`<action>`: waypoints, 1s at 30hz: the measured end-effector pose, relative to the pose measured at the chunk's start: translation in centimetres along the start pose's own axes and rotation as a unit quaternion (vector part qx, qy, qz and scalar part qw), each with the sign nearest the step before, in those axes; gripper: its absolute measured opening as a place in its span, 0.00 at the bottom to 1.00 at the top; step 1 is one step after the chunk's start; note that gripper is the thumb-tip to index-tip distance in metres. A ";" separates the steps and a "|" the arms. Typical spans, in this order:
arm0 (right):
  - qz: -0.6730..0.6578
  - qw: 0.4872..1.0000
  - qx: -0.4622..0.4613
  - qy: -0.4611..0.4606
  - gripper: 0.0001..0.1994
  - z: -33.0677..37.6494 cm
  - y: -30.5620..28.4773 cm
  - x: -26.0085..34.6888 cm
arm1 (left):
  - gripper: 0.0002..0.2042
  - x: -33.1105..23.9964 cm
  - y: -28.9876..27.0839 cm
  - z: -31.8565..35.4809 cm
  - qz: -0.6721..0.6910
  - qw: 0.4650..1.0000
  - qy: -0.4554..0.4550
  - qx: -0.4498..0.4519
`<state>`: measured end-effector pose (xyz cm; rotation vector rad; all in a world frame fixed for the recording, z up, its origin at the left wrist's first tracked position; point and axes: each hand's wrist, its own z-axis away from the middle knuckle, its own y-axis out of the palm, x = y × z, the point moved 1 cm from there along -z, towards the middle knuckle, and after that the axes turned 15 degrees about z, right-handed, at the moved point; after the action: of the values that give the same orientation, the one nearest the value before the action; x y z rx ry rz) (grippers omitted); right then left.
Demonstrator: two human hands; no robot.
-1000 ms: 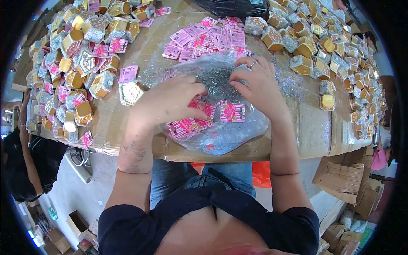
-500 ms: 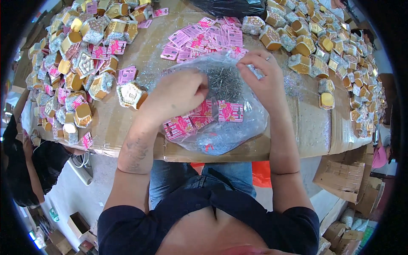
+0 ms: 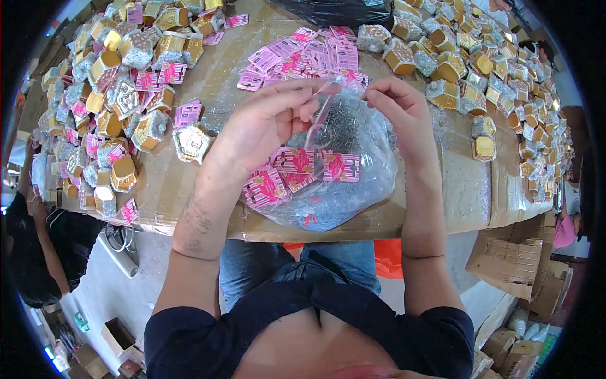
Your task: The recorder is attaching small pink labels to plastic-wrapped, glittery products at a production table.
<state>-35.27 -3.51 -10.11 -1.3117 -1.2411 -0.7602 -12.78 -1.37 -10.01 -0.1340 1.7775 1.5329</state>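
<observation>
Above an open clear plastic bag [image 3: 372, 196], both my hands are raised close together. My left hand [image 3: 268, 123] is closed on a small pink card [image 3: 319, 120], seen nearly edge-on, its fingers partly curled. My right hand [image 3: 404, 107] pinches with thumb and forefinger just right of the card's top; what it holds is too small to make out. A heap of thin grey metal pins [image 3: 344, 126] lies in the bag under my hands. Several pink striped cards [image 3: 341, 167] rest on the bag's near part.
Beyond the bag is a pile of pink cards [image 3: 293, 60]. Gold-brown house-shaped ornaments with silvery trim [image 3: 151, 129] are heaped at left, with another heap [image 3: 505, 88] at right. One ornament [image 3: 192, 142] lies beside my left forearm. A black plastic bag [image 3: 344, 11] sits at the far edge.
My left hand has risen from the pins and turned, bringing up a pink card. My right hand has shifted slightly right, its fingertips now near the card's top.
</observation>
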 end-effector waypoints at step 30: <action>0.113 0.944 -0.250 -0.181 0.08 1.4 2.6 0.2 | 0.14 0.9 0.9 0.3 -0.327 0.938 0.112 -0.035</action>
<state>-33.08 -1.68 -10.84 -2.0473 -1.1901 -0.7129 -13.74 -0.51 -9.87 -0.8736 1.6104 1.1155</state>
